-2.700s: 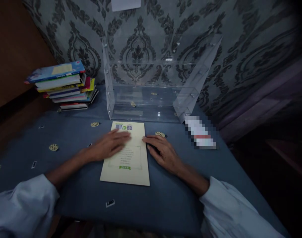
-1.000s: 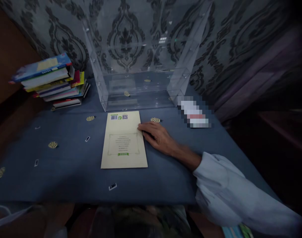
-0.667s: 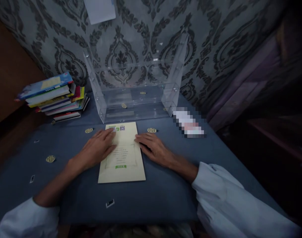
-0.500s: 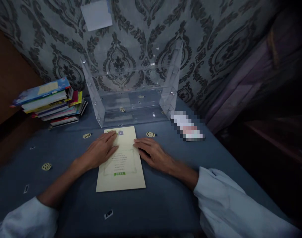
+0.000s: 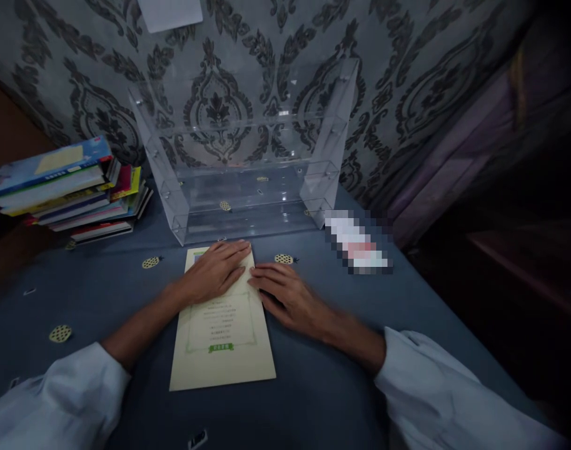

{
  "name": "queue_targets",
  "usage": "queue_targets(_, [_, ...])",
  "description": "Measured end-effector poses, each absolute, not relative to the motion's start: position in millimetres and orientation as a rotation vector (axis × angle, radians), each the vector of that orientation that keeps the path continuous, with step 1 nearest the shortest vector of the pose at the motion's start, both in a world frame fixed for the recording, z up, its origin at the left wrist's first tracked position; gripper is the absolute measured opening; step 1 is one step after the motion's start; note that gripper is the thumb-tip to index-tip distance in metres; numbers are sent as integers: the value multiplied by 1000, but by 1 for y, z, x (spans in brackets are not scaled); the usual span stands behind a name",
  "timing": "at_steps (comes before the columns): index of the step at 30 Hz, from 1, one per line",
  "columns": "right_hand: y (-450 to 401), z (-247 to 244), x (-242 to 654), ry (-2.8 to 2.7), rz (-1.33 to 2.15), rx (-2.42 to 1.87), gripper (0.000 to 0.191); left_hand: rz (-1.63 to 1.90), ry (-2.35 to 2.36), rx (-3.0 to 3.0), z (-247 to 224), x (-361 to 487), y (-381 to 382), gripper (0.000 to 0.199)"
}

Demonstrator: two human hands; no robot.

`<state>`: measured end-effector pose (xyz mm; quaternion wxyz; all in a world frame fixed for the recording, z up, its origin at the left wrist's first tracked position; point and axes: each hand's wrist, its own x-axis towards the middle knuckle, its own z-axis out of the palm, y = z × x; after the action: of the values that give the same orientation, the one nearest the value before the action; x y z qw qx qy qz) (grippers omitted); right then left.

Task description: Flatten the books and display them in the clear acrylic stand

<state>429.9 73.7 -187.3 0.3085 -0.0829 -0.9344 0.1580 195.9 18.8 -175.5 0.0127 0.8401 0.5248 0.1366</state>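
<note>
Cream booklet (image 5: 222, 328) lies beneath the flat left hand (image 5: 214, 270), which has slid toward the right hand (image 5: 292, 299); neither clamps it, touch alone seemingly steadying it.

Room nearside of booklet (image 5: 222, 328), transparent rack (image 5: 252, 165) apparently close behind

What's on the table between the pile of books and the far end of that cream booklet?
The head view shows blue tablecloth with a yellow pineapple print between the books and the booklet.
</note>
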Motion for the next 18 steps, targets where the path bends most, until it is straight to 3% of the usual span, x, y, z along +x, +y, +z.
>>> queue_targets(10, [111,-190,401,-2565,542,-332,33,737,1678,2576,-180,195,18,36])
queue_targets(18, [119,-198,399,-2452,739,-396,30,713,1622,2735,-179,197,13,37])
